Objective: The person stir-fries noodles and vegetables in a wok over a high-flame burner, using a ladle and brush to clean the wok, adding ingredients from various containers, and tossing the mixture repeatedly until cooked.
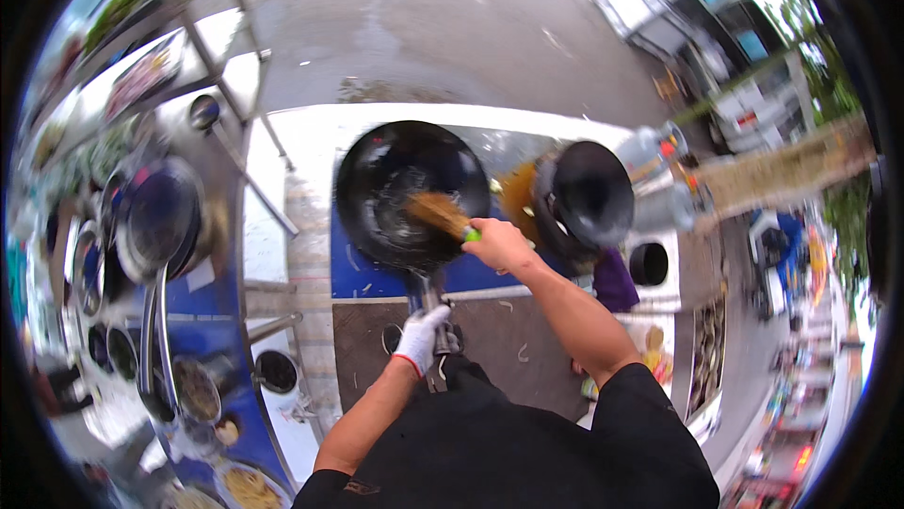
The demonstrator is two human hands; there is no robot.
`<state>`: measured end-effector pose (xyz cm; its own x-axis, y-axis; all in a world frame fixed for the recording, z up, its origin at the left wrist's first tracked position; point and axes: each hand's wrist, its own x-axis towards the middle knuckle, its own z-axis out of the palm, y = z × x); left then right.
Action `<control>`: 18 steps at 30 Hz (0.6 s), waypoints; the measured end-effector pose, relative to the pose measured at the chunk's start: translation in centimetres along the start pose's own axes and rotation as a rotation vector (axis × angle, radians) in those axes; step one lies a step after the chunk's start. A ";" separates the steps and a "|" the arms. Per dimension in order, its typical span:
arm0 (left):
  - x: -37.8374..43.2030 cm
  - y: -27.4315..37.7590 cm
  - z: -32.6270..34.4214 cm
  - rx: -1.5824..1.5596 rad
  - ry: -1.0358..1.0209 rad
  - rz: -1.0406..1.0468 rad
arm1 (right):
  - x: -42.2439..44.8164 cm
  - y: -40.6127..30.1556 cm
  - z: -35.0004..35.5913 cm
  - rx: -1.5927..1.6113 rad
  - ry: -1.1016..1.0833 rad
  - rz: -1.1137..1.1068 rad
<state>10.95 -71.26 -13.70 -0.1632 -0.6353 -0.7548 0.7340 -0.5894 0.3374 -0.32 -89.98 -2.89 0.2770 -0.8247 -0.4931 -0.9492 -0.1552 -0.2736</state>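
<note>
In front of me is a black wok [381,163] with wet, shiny metal inside. My left hand [421,337], in a white knit glove with a red cuff edge, grips the wok's handle [424,290]. Bare, my right hand [500,248] is closed around the green-banded end of a straw wok brush [436,214]. The brush's bristles reach down into the wok's bowl and look blurred. A second dark, wok-like vessel [595,192] stands tilted to the right of the wok.
A blue work surface [381,281] lies under the wok. Stacked strainers and pans [159,209] fill the metal table at left, with a long-handled ladle [240,163] nearby. On the right are a purple cloth [614,281], a black round container [648,264] and clear plastic jugs [653,149].
</note>
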 end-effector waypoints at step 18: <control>-0.6 0.9 -2.4 0.348 0.019 0.007 | -38.7 20.4 16.5 1.286 0.589 0.566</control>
<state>13.30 -70.18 -14.34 -0.1439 -0.6326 -0.7610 0.4660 -0.7217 0.5118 -27.92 -52.24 -2.98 -0.4590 -0.7524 -0.4725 -0.0510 0.5533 -0.8314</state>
